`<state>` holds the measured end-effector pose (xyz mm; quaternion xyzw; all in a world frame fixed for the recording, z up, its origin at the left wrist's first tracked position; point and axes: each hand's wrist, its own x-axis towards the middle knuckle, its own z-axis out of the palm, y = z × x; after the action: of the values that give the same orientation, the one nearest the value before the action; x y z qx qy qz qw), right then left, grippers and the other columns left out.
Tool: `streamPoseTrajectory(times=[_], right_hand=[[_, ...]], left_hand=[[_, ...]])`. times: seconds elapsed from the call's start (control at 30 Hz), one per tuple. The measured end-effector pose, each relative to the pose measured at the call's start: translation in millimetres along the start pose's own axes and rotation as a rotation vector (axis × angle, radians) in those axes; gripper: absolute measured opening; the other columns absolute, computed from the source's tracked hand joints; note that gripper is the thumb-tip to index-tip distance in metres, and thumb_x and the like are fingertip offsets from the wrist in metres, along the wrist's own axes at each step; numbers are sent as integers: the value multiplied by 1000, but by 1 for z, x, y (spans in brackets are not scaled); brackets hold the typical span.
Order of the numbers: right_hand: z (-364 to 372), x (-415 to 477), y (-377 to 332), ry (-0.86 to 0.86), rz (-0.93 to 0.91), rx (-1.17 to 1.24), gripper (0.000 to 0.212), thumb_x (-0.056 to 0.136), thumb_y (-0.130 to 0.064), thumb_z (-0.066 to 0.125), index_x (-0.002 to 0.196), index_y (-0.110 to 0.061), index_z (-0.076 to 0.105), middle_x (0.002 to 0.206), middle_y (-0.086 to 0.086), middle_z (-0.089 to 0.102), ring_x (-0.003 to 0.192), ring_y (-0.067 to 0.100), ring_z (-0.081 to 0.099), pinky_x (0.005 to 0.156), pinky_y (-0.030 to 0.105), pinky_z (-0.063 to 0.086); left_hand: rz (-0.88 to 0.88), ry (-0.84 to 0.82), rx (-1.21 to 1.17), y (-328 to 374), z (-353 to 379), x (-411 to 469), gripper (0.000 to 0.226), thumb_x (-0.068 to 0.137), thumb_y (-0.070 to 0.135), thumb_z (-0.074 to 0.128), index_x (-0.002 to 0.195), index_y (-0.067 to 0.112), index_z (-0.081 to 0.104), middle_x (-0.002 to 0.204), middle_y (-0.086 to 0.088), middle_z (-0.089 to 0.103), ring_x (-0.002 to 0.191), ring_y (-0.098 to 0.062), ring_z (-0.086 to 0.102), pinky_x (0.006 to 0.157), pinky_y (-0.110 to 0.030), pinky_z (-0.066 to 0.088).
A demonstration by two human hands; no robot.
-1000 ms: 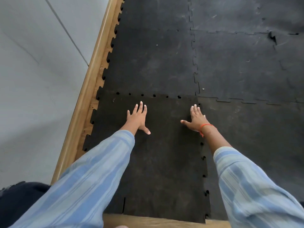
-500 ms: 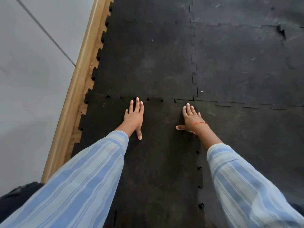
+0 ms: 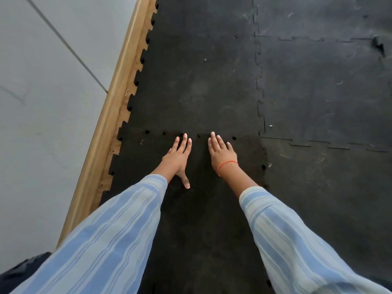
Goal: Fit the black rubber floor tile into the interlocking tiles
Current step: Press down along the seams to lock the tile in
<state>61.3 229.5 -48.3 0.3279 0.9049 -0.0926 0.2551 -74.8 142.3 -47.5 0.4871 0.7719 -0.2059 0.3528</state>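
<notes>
on the black rubber floor tile (image 3: 197,219), left hand (image 3: 177,159) and right hand (image 3: 222,153) press flat, grip released.

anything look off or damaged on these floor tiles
Yes. The far seam of the tile under both hands shows small open holes, so its tabs look not fully seated. A dark gouge also marks the joint between tiles at far right.

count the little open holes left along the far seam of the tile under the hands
5 visible: one far left, one, one by the left hand's fingertips, one between the hands, one past the right hand at. Fingers may hide more.
</notes>
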Motion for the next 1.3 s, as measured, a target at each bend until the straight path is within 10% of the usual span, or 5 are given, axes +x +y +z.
streamPoseTrajectory(times=[0.3, 0.8, 1.07, 1.3], right_hand=[[-1, 5, -2, -60, 38, -29, 72, 98, -7, 35, 152, -12, -13, 161, 3, -22, 150, 20, -14, 121, 52, 7], [-19, 36, -58, -48, -188, 85, 94, 87, 4, 56, 153, -15, -8, 162, -2, -16, 150, 18, -9, 122, 44, 13], [-8, 34, -72, -16, -212, 45, 101, 84, 15, 52, 153, -23, -12, 161, -10, -20, 148, 32, -18, 114, 64, 6], [-16, 35, -63, -60, -182, 184, 91, 88, -6, 57, 154, -15, -6, 162, -2, -17, 149, 27, -14, 118, 55, 6]], left_hand=[[-122, 102, -20, -37, 1, -4, 166, 42, 77, 77, 147, 5, -30, 153, -15, -39, 146, -29, -25, 120, -46, -1], [-67, 61, 61, -71, -9, -3, 156, 50, 70, 80, 151, 10, -23, 158, -7, -31, 148, -22, -19, 120, -47, -1], [-225, -6, -55, -114, -7, -13, 160, 50, 69, 81, 147, 7, -30, 153, -11, -39, 146, -28, -26, 120, -50, -2], [-216, -43, -71, -118, -9, -12, 159, 53, 67, 81, 145, 7, -33, 151, -11, -43, 144, -30, -30, 120, -50, 0]])
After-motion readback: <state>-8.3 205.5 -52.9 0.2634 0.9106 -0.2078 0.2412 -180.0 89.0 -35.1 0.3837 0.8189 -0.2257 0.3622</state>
